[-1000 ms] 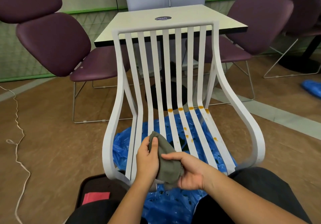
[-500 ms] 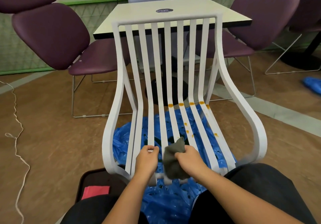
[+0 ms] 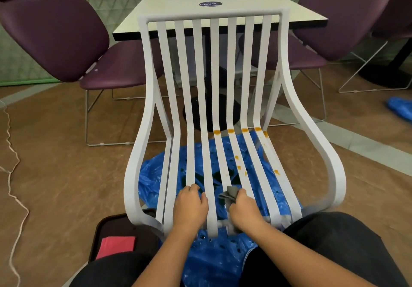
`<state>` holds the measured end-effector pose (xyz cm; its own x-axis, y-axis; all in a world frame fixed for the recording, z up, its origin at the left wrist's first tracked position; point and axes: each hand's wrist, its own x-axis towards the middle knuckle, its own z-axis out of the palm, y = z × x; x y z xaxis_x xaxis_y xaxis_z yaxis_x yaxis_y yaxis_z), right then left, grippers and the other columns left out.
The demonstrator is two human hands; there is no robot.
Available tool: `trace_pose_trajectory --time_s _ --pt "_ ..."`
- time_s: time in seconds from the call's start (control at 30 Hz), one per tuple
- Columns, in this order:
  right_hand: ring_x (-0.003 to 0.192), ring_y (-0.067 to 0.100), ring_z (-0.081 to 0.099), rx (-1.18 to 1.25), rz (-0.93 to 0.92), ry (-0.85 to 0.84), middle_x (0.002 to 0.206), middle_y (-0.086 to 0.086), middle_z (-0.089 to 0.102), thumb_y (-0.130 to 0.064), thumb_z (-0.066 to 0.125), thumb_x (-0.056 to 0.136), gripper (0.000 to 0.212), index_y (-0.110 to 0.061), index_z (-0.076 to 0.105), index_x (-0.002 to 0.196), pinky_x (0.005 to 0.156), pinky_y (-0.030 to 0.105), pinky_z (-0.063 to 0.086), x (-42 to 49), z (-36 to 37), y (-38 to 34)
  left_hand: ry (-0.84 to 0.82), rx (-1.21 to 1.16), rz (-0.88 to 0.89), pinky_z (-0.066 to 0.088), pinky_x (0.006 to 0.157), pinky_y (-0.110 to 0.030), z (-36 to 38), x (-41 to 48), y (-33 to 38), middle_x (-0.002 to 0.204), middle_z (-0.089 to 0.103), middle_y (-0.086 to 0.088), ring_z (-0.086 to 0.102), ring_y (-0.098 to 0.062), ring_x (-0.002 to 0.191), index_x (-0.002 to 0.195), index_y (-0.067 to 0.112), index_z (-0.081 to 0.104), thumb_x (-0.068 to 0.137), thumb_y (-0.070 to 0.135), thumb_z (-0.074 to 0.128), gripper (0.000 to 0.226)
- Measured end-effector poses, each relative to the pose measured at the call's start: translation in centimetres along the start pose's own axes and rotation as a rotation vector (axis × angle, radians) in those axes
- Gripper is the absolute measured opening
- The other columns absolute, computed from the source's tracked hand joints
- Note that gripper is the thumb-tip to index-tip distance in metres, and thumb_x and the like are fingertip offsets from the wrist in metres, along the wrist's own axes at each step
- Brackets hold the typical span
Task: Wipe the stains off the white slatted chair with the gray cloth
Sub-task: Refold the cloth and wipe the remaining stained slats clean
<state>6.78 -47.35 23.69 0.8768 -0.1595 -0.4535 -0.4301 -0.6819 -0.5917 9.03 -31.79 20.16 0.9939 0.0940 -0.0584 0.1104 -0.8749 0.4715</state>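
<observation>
The white slatted chair (image 3: 149, 113) stands right in front of me. Orange stains (image 3: 237, 131) run in a row across the right slats at the seat's bend, with smaller orange spots (image 3: 239, 167) lower down. My right hand (image 3: 244, 208) grips the gray cloth (image 3: 230, 192) on the front part of the seat, and most of the cloth is hidden under that hand. My left hand (image 3: 191, 205) rests with curled fingers on the slats just to the left, near the seat's front edge.
A blue plastic sheet (image 3: 211, 262) lies under the chair. A dark tray (image 3: 111, 233) with a red cloth (image 3: 117, 245) sits on the floor at the lower left. Behind stand a table (image 3: 223, 1) and purple chairs (image 3: 55, 30). A cord (image 3: 13, 186) trails along the left floor.
Both hands held the cloth together above the seat, then parted. The right hand took the cloth down onto the slats, and the left hand settled on the slats beside it.
</observation>
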Motion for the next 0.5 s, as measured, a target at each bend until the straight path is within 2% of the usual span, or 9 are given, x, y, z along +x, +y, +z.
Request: trace_pose_trajectory --time_s 0.07,0.13,0.17,0.23,0.33,0.43,0.5 --pt "0.077 0.019 0.054 0.02 0.005 -0.055 0.102 0.01 0.054 -0.02 0.047 0.1 0.025 -0.012 0.042 0.123 0.061 0.031 0.046 0.5 1.5 0.5 0.021 -0.014 0.0 0.046 0.099 -0.034 0.4 0.4 -0.1 0.125 0.058 -0.002 0.049 -0.019 0.119 0.132 0.015 0.057 0.099 0.035 0.05 0.039" --pt "0.096 0.028 0.059 0.049 -0.005 -0.077 0.119 0.015 0.052 -0.043 0.045 0.1 0.038 -0.018 0.039 0.128 0.082 0.04 0.053 0.8 3.0 0.8 0.052 -0.012 -0.019 0.044 0.101 -0.036 0.6 1.1 -0.2 0.132 0.052 -0.005 0.044 -0.022 0.124 0.138 0.014 0.05 0.1 0.035 0.05 0.044" --pt "0.108 0.031 0.056 0.025 -0.003 -0.08 0.129 0.016 0.048 -0.054 0.038 0.1 0.048 -0.022 0.036 0.136 0.09 0.041 0.05 0.9 3.6 0.9 0.054 -0.03 -0.041 0.044 0.102 -0.037 0.6 1.5 -0.2 0.137 0.049 -0.007 0.042 -0.024 0.126 0.142 0.014 0.046 0.1 0.035 0.049 0.047" --pt "0.12 0.034 0.046 -0.053 -0.026 -0.078 0.144 0.016 0.038 -0.061 0.017 0.1 0.062 -0.029 0.025 0.152 0.101 0.044 0.042 1.5 4.6 1.1 0.037 -0.078 -0.086 0.043 0.102 -0.039 0.8 2.4 -0.2 0.143 0.043 -0.01 0.04 -0.027 0.129 0.148 0.013 0.038 0.102 0.036 0.048 0.052" --pt "0.114 0.035 0.049 -0.052 -0.032 -0.021 0.135 0.017 0.037 -0.054 0.013 0.103 0.064 -0.025 0.014 0.159 0.104 0.046 0.043 2.2 5.1 1.1 0.02 -0.138 -0.138 0.044 0.101 -0.041 1.3 3.7 -0.2 0.143 0.042 -0.013 0.044 -0.029 0.128 0.152 0.012 0.029 0.103 0.036 0.044 0.056" --pt "0.11 0.033 0.051 -0.082 -0.015 0.006 0.132 0.018 0.036 -0.039 0.024 0.107 0.06 -0.019 0.006 0.16 0.1 0.042 0.047 3.9 5.1 0.6 0.013 -0.171 -0.158 0.048 0.093 -0.039 2.0 5.1 -0.3 0.139 0.045 -0.015 0.052 -0.028 0.119 0.154 0.013 0.027 0.105 0.035 0.04 0.055" --pt "0.114 0.033 0.05 -0.082 -0.022 0.007 0.139 0.019 0.032 -0.025 0.037 0.105 0.066 -0.018 0.001 0.16 0.101 0.042 0.046 5.4 5.2 0.2 0.015 -0.184 -0.187 0.048 0.079 -0.037 2.2 6.2 -0.2 0.135 0.045 -0.014 0.057 -0.028 0.108 0.155 0.015 0.024 0.106 0.035 0.038 0.054"
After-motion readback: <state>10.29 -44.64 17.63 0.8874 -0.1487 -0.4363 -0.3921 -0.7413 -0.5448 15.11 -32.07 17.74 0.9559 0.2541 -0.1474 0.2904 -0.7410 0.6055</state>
